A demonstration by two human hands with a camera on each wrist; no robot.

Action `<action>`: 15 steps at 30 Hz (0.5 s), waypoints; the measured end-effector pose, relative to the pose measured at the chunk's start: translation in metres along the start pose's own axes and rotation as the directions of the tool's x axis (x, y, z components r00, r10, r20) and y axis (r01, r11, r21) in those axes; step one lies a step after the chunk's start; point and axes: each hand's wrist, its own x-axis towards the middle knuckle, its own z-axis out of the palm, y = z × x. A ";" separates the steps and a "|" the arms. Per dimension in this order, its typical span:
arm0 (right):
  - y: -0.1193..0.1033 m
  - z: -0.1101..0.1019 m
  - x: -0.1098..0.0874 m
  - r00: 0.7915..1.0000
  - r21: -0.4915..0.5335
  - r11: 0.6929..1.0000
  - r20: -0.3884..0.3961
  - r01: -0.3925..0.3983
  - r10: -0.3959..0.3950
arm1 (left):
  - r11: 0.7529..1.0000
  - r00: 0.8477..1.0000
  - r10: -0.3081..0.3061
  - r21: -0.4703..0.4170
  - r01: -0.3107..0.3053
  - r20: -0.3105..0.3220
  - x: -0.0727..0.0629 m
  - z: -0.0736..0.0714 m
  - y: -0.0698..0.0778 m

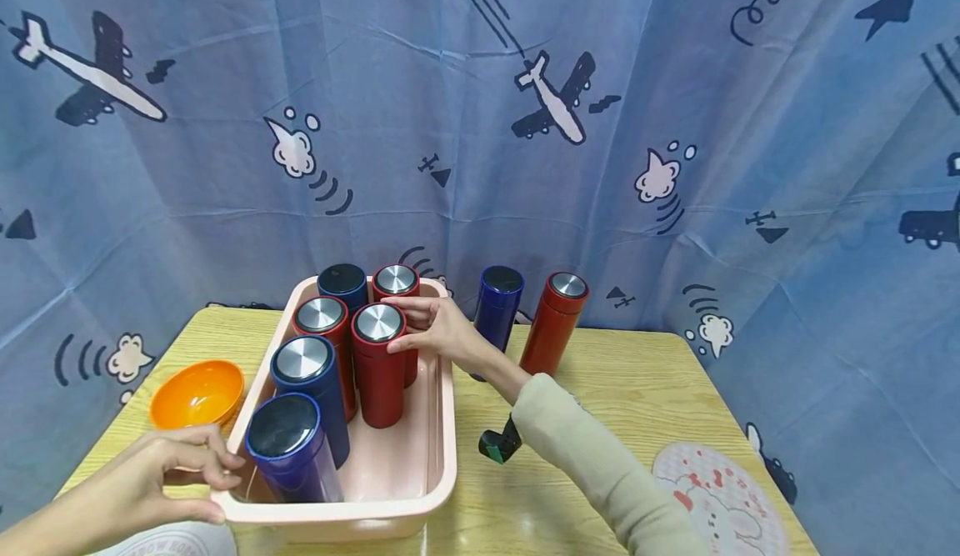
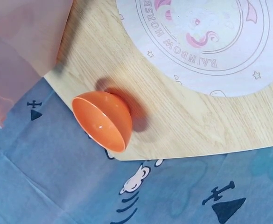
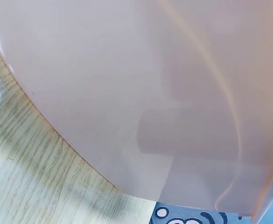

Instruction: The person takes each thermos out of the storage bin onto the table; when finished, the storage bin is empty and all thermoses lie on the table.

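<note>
A pale pink plastic tub [image 1: 442, 489] stands on the table, and my left hand [image 1: 161, 473] grips its front left corner at the rim. Over the tub, my right hand [image 1: 442, 331] holds a red thermos [image 1: 381, 389] near its silver lid, thumb in front and fingers behind. Two more red thermoses with silver lids, one at the left [image 1: 321, 314] and one at the back [image 1: 396, 279], stand beside it. Along the left side are a blue silver-lidded thermos [image 1: 322, 398] and a blue dark-lidded one [image 1: 296, 464]. Another dark-lidded blue thermos [image 1: 342, 285] stands at the back.
Behind my right forearm stand a blue thermos [image 1: 495, 314] and a red thermos [image 1: 551, 331]. An orange bowl [image 2: 103, 121] sits left of the tub. Round printed mats lie at front left [image 2: 211, 51] and right [image 1: 720, 498]. A patterned blue curtain [image 1: 480, 164] hangs behind the table.
</note>
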 end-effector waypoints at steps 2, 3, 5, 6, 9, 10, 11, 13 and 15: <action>-0.001 0.000 -0.001 1.000 0.010 1.000 0.002 -0.002 0.002 | 1.000 1.000 0.007 0.002 -0.007 -0.002 0.000 0.000 0.000; -0.001 0.001 -0.002 1.000 0.015 1.000 0.004 -0.002 0.002 | 1.000 1.000 0.012 0.004 -0.012 -0.004 0.000 0.000 0.000; -0.002 0.001 -0.004 1.000 0.020 1.000 0.009 -0.005 0.004 | 0.999 0.999 0.030 0.022 -0.029 -0.012 0.000 0.001 -0.001; -0.002 0.001 -0.004 1.000 0.018 1.000 0.009 -0.005 0.005 | 0.999 0.999 0.036 0.026 -0.035 -0.014 0.000 0.001 -0.001; -0.003 0.001 -0.007 1.000 0.005 1.000 0.012 -0.015 0.015 | 0.998 0.998 0.053 0.030 -0.053 -0.018 -0.001 0.002 -0.001; -0.003 0.000 -0.009 1.000 -0.002 1.000 0.013 -0.019 0.020 | 0.998 0.998 0.054 0.030 -0.054 -0.020 -0.001 0.002 -0.001; -0.004 0.000 -0.010 1.000 -0.008 1.000 0.016 -0.022 0.022 | 0.998 0.999 0.051 0.025 -0.050 -0.019 -0.001 0.002 -0.001; -0.005 -0.001 -0.012 0.999 -0.017 0.999 0.024 -0.028 0.028 | 0.998 0.999 0.052 0.019 -0.051 -0.018 -0.001 0.002 -0.001; -0.005 -0.003 -0.013 0.999 -0.026 0.999 0.036 -0.026 0.027 | 0.999 0.999 0.049 0.018 -0.048 -0.017 -0.001 0.003 -0.001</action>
